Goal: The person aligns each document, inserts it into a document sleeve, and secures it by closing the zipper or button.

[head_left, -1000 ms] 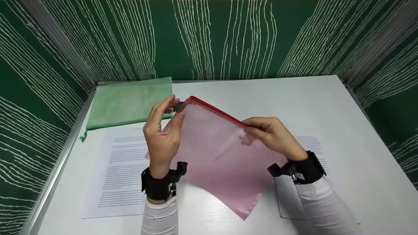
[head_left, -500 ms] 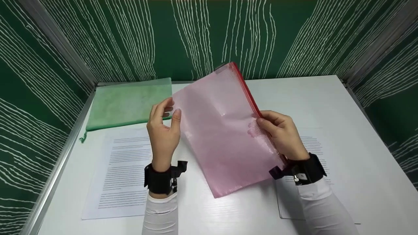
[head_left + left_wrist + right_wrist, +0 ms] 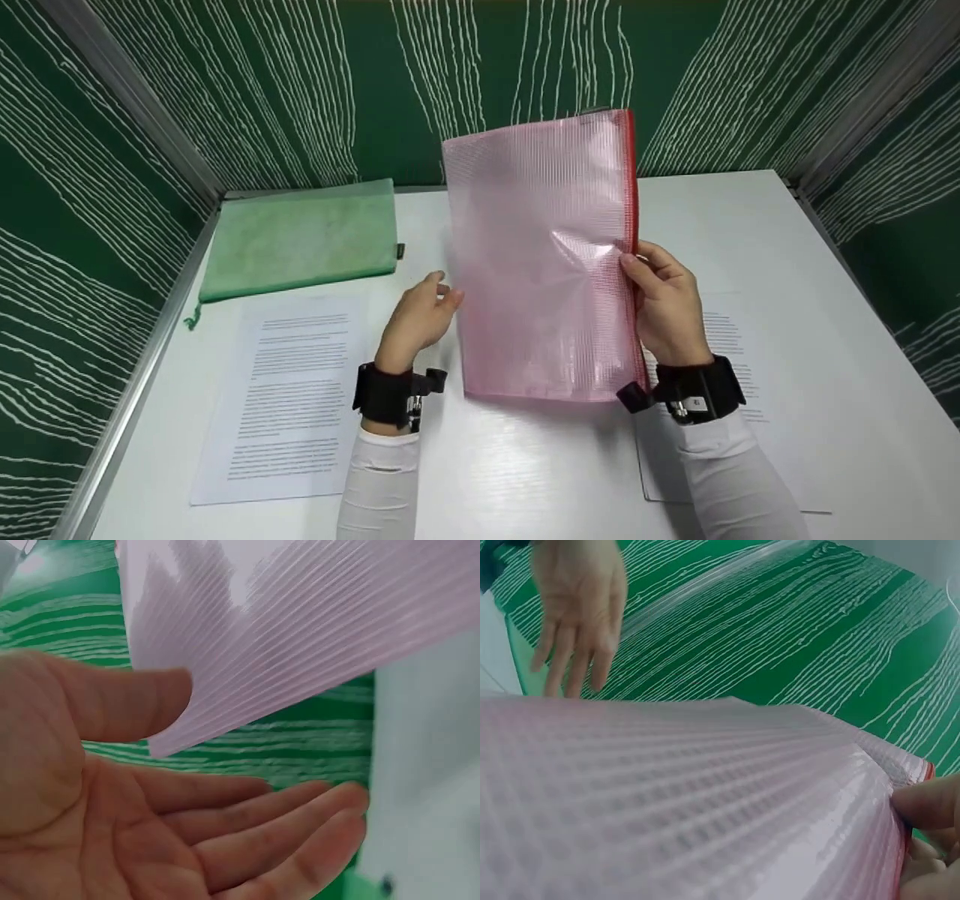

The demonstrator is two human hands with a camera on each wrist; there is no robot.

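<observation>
A pink translucent zip pouch (image 3: 540,262) is held up over the table, its red zipper edge running down the right side. My right hand (image 3: 667,300) pinches that edge about halfway along, thumb in front; the right wrist view shows the thumb (image 3: 928,802) creasing the plastic. Beside the pouch's left edge is my left hand (image 3: 424,315). Its fingers (image 3: 277,836) are extended and relaxed in the left wrist view, with a gap below the pouch (image 3: 262,637), and they hold nothing.
A green zip pouch (image 3: 300,240) with a cord pull lies at the table's back left. Printed sheets (image 3: 289,405) lie at the left, and more printed paper (image 3: 731,337) is partly hidden under the right arm. Green, white-streaked walls stand behind the white table (image 3: 510,480).
The pink pouch has turned so its zipper edge moved from the top to the right side. My left hand has come off it and moved lower; my right hand keeps its pinch.
</observation>
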